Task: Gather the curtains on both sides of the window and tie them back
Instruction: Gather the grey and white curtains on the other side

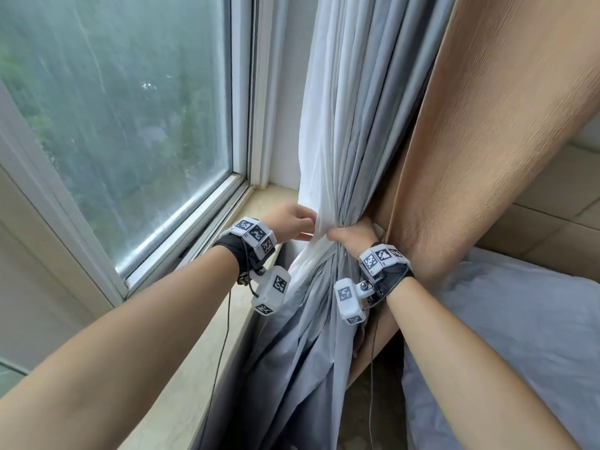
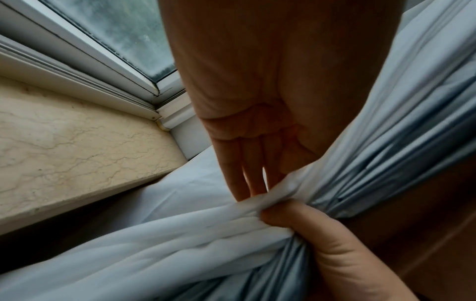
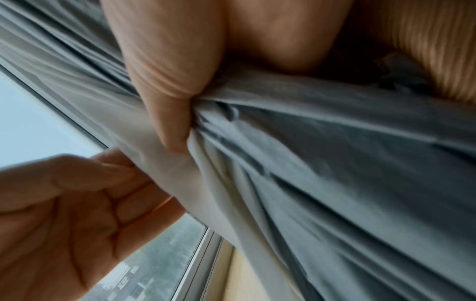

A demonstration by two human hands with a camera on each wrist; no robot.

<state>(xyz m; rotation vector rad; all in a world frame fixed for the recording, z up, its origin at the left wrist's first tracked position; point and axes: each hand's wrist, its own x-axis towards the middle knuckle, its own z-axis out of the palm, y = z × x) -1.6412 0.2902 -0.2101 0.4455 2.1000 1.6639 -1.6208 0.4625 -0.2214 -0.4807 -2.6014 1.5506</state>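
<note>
The right-side curtain hangs beside the window in three layers: white sheer (image 1: 321, 125), grey lining (image 1: 367, 125) and tan drape (image 1: 487, 125). My right hand (image 1: 341, 235) grips the sheer and the lining bunched together at sill height, thumb in front (image 3: 165, 91); its fingers are hidden behind the folds. My left hand (image 1: 308, 227) is at the window-side edge of the sheer (image 2: 206, 224), with its fingers (image 2: 247, 179) reaching behind the fabric and the thumb on the front, pinching that edge (image 3: 180, 179). The tan drape (image 3: 425, 51) hangs loose behind my right wrist. No tie-back shows.
The window pane (image 1: 130, 125) and its white frame are on the left, with a beige marble sill (image 1: 266, 203) below. Grey bedding (image 1: 519, 319) lies at the right, close to the drape. Thin cables (image 1: 224, 336) hang from both wrists.
</note>
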